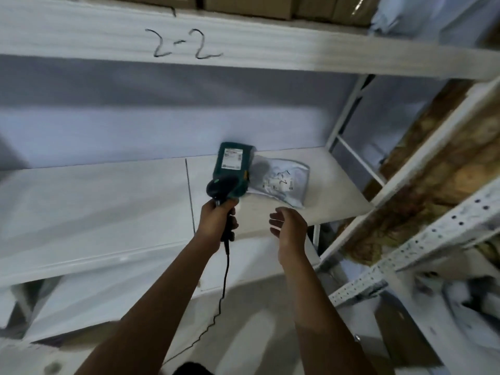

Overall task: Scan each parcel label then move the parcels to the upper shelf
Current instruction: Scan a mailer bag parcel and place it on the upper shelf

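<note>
Two parcels, a teal parcel (232,161) and a white bag (281,182), lie touching by the shelf's (108,201) back edge. Left grip (216,220) curls round the scanner (220,186) handle; right grip (288,226) hovers slack-fingered — holding nothing.

The left hand (216,215) grips a black scanner (219,186), its cord (226,280) hanging down. The scanner's head points at a green parcel (234,163) with a white label, lying on the shelf (94,201) and touching a pale bag parcel (281,180). The right hand (288,226) hovers near, fingers loosely curled and holding nothing. The upper shelf (270,47), marked "2-2", holds cardboard boxes (249,5).
</note>
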Tool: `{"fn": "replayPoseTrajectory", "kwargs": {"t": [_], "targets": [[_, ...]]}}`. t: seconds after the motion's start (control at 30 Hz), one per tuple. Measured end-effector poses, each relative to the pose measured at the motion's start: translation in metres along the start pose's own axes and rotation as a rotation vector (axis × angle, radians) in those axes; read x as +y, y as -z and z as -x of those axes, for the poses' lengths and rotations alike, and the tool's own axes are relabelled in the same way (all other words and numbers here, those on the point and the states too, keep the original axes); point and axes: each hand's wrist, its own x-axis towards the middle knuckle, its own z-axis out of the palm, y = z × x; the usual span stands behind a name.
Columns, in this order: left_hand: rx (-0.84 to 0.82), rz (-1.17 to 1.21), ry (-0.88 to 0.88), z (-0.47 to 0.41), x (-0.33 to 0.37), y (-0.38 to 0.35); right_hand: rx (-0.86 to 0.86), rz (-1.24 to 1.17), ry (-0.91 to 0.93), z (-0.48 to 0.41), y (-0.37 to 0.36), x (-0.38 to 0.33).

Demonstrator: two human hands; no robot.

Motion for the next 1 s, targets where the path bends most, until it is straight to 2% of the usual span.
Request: {"fn": "replayPoseTrajectory", "kwargs": {"t": [0.1,0.2,0.5,0.73,0.87,1.0], "targets": [[0.105,0.024,0.026,0.009,-0.022,-0.024,0.022,-0.008,-0.041,-0.018,0.029,-0.008],[0.198,0.043,0.028,0.01,-0.039,-0.04,-0.032,0.022,-0.057,-0.031,0.039,-0.007],[0.334,0.087,0.008,-0.067,-0.033,-0.063,-0.112,0.071,-0.131,-0.115,0.014,-0.011],[0.42,0.081,0.012,-0.153,-0.016,-0.045,-0.312,0.219,-0.232,-0.182,-0.042,-0.019],[0.413,0.052,0.043,-0.178,-0.009,-0.036,-0.438,0.396,-0.328,-0.204,-0.079,-0.021],[0.425,-0.023,0.099,-0.198,-0.013,-0.023,-0.58,0.614,-0.286,-0.2,-0.104,-0.01]]}}
